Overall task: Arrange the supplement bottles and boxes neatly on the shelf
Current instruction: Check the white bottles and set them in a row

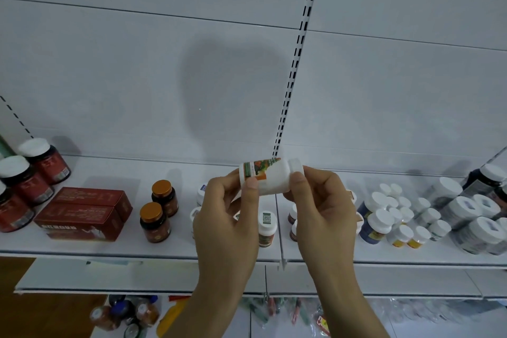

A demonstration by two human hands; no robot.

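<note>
Holding a white bottle (264, 176) sideways above the shelf (164, 250), left hand (225, 217) pinches its labelled base end and right hand (321, 206) its cap end. It looks light, rigid and smooth, so gripping the body seems safest. Bottles crowd beneath; bare shelf lies behind, toward the back wall

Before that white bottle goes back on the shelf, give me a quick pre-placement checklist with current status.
1. Small white plastic bottle with the green and orange label held by both hands: ok; left hand at the base, right hand at the cap end.
2. Bottle upright: not ok, lying sideways.
3. Cap tight: cannot tell.
4. Label facing forward: not ok, partly turned away.
5. Free spot on the white metal shelf: cannot tell; hands hide the middle row.
</note>
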